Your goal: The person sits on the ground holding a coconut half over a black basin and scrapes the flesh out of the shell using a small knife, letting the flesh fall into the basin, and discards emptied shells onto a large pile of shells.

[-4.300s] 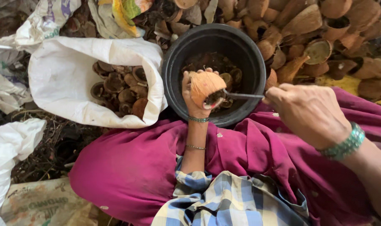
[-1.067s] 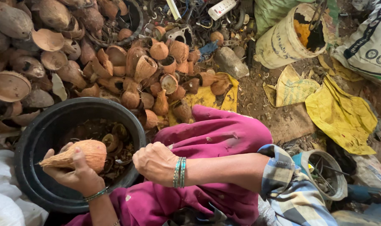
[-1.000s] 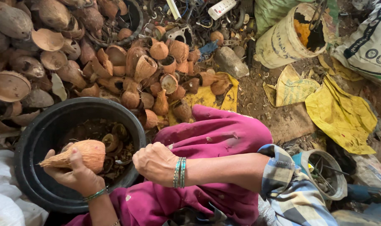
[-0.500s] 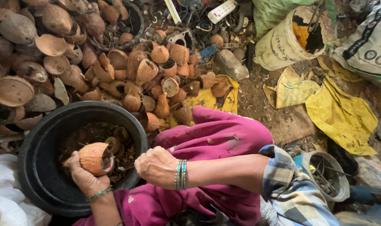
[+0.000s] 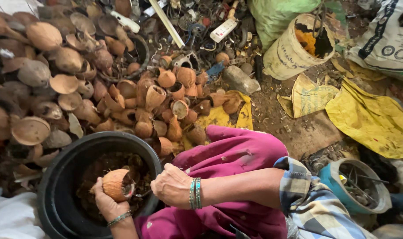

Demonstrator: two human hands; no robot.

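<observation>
The heap of coconut shells (image 5: 77, 79) fills the upper left of your view and runs off the left and top edges, so you cannot see where it ends; many shells are half buried under others. Below it sits your black tub (image 5: 60, 177), its lower rim cut off by the bottom edge. Inside lies a dark layer of husk scraps and shell bits, too shadowed to sort out piece by piece.

Across your lap the magenta cloth (image 5: 237, 155) covers your legs entirely. At far right a yellow plastic sheet (image 5: 370, 119) lies crumpled on the dirt floor. Above it a yellowish bucket (image 5: 290, 53) tilts toward you, with orange-yellow material showing through its dark mouth; what that material is, you cannot tell. At lower right a teal pail (image 5: 339, 177) holds a few thin metal pieces, and its far side is cut off by shadow.

Your right hand (image 5: 172, 186) is closed into a fist at the tub's rim; whatever it grips is hidden inside the fingers. Your left hand (image 5: 105, 204) reaches into the tub, fingers wrapped around the half coconut (image 5: 117, 185), which is held over the scraps just beside your right fist, its open face turned toward that fist.
</observation>
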